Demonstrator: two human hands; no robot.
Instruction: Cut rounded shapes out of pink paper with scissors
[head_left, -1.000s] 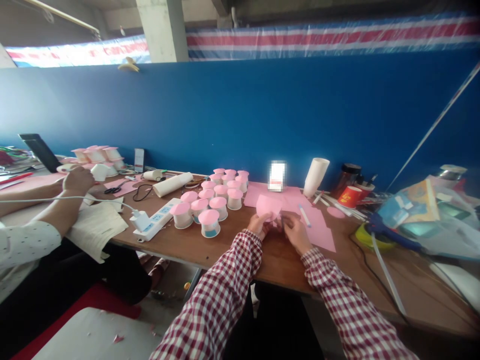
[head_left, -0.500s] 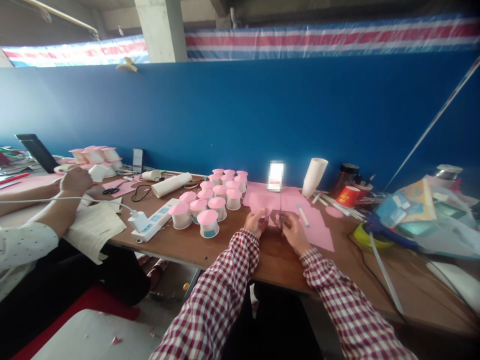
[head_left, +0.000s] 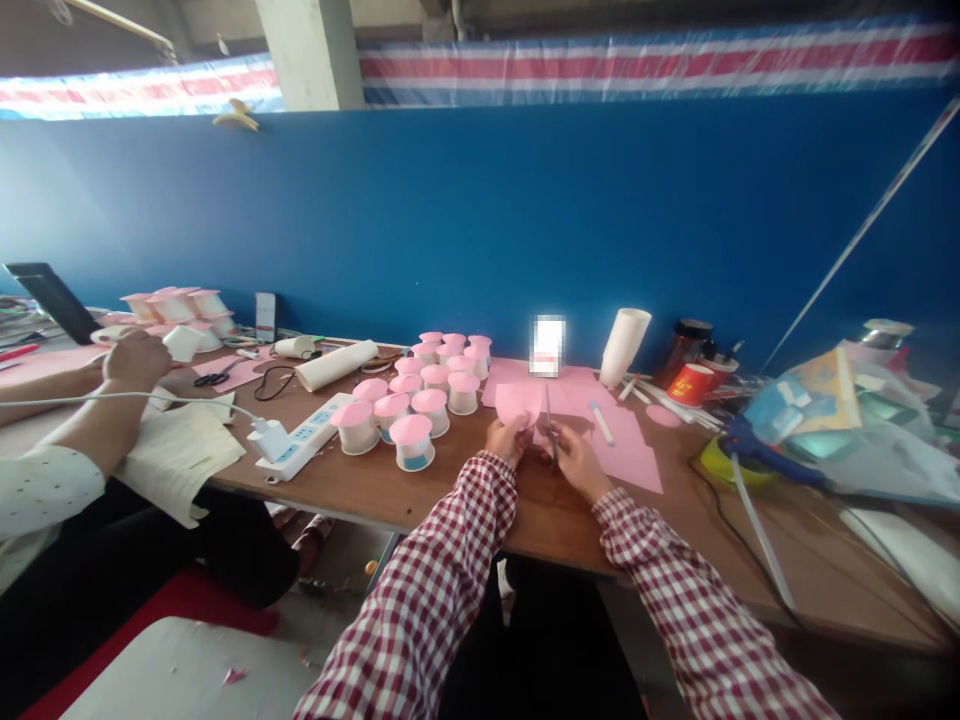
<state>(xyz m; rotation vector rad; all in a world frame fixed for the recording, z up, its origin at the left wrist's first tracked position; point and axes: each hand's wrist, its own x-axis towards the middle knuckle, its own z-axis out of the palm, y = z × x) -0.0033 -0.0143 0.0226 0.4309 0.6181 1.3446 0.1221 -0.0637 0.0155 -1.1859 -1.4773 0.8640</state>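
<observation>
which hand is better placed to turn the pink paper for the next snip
Left, most likely. The left hand already grips the pink paper piece at its near edge, while the right hand is occupied with the scissors, blades pointing up beside the paper.

Both arms wear long red-and-white checked shirt sleeves; left hand point(head_left: 504, 439) and right hand point(head_left: 571, 462) bare.

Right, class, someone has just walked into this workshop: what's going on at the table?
A person in a checked shirt sits at a wooden table. Their left hand holds a piece of pink paper, and their right hand holds scissors with the blades pointing up against it. More pink sheets lie beyond. To the left stands a cluster of white cups with pink tops. Further left, a co-worker's hand handles another white cup.
</observation>
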